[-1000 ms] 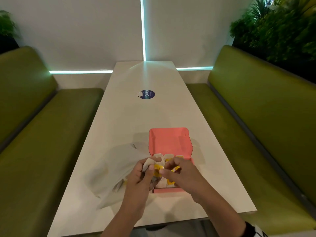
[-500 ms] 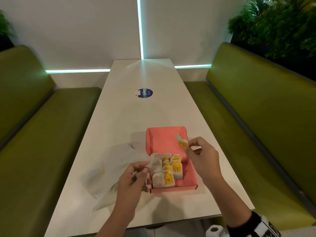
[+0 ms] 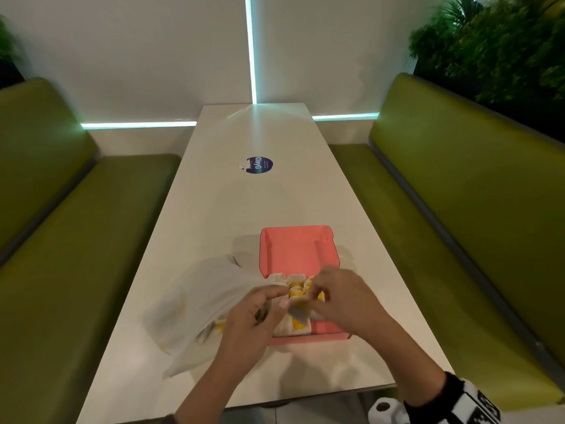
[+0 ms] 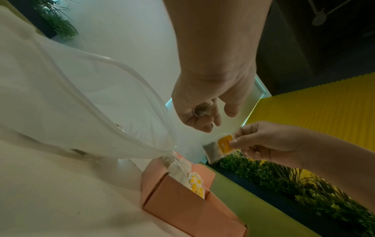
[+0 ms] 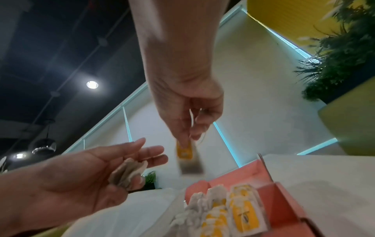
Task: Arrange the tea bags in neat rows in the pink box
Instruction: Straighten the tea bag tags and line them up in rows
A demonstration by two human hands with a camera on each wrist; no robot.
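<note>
The pink box (image 3: 308, 339) stands open near the table's front edge, its lid (image 3: 296, 252) lying back. Rows of white tea bags with yellow tags (image 5: 229, 211) fill its left and middle part. My right hand (image 3: 324, 296) hovers over the box front and pinches one tea bag (image 4: 215, 149) by its yellow tag, so the bag hangs down (image 5: 187, 160). Just left of it, my left hand (image 3: 269, 307) holds a small bunch of tea bags (image 5: 127, 174) under its curled lower fingers, while its index and middle fingers point out straight.
A clear plastic bag (image 3: 208, 304) with a few more tea bags lies left of the box, under my left forearm. A round blue sticker (image 3: 258, 165) sits mid-table. Green benches (image 3: 458, 209) flank the white table (image 3: 244, 215). The box's right strip is bare.
Half a second ago my right hand was up at the box's back right with a tea bag. It has come back beside the left hand and pinches a tea bag there.
</note>
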